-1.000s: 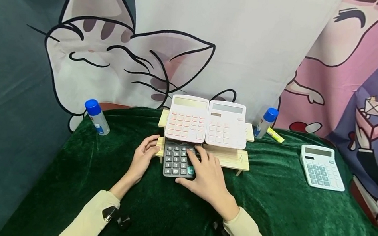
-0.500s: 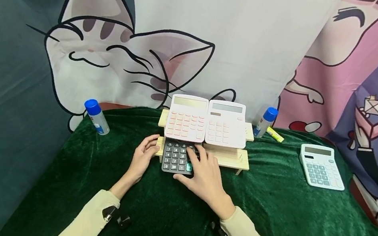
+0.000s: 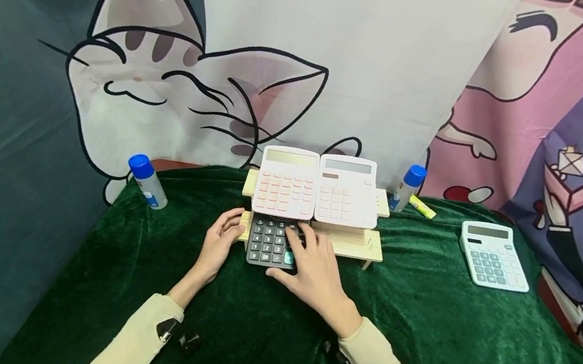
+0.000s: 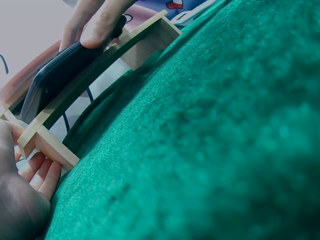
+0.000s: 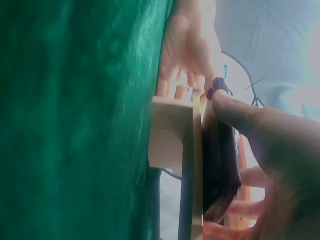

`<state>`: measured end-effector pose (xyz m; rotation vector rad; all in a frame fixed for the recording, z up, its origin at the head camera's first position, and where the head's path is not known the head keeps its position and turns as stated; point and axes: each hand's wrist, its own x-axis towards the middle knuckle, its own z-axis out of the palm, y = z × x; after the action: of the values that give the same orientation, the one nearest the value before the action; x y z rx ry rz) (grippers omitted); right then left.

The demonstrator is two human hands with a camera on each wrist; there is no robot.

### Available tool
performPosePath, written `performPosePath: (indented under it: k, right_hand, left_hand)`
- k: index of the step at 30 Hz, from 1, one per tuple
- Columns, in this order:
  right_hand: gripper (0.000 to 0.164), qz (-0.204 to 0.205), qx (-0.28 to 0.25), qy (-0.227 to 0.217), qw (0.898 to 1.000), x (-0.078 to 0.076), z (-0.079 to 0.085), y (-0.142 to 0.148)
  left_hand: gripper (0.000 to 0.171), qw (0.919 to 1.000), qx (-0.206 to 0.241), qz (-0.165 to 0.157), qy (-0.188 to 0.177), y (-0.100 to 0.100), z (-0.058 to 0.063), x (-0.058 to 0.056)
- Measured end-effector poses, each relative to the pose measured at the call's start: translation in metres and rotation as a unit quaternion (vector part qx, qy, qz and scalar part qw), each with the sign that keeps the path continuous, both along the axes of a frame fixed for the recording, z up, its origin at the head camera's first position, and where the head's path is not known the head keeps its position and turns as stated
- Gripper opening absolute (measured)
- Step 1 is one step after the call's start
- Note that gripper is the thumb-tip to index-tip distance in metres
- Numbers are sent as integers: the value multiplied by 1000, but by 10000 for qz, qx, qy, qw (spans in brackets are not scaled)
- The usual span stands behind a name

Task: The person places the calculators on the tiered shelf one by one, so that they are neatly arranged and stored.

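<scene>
In the head view a black calculator (image 3: 267, 245) leans on the lower step of a wooden stand (image 3: 350, 244). Its upper part is hidden beneath a pink-keyed calculator (image 3: 284, 190). My right hand (image 3: 317, 276) grips the black calculator by its right side, thumb at the near edge and fingers over the keys. The right wrist view shows that thumb (image 5: 230, 107) on the edge of the dark case. At the stand's left end, my left hand (image 3: 217, 245) holds the wood; its fingers (image 4: 42, 172) curl by the stand's leg in the left wrist view.
Another white calculator (image 3: 347, 199) stands beside the pink-keyed one on the upper step. Blue-capped bottles stand left (image 3: 148, 182) and right (image 3: 409, 186), the latter near a yellow-green stick (image 3: 422, 207). A blue-keyed calculator (image 3: 495, 257) lies right on the green cloth (image 3: 433, 326).
The black calculator has moved away from me, further onto the lower step, with my right hand following. My left hand has stayed at the stand's end.
</scene>
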<state>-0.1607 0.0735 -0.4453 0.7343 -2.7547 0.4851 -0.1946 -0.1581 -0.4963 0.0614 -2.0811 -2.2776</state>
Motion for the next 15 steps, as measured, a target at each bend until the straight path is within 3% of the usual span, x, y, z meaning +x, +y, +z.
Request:
performPosePath:
  k: [15]
  right_hand:
    - [87,96,198,-121,9997,0,3,3]
  left_hand:
    - [42,10000,-36,-23,6,0,0,1]
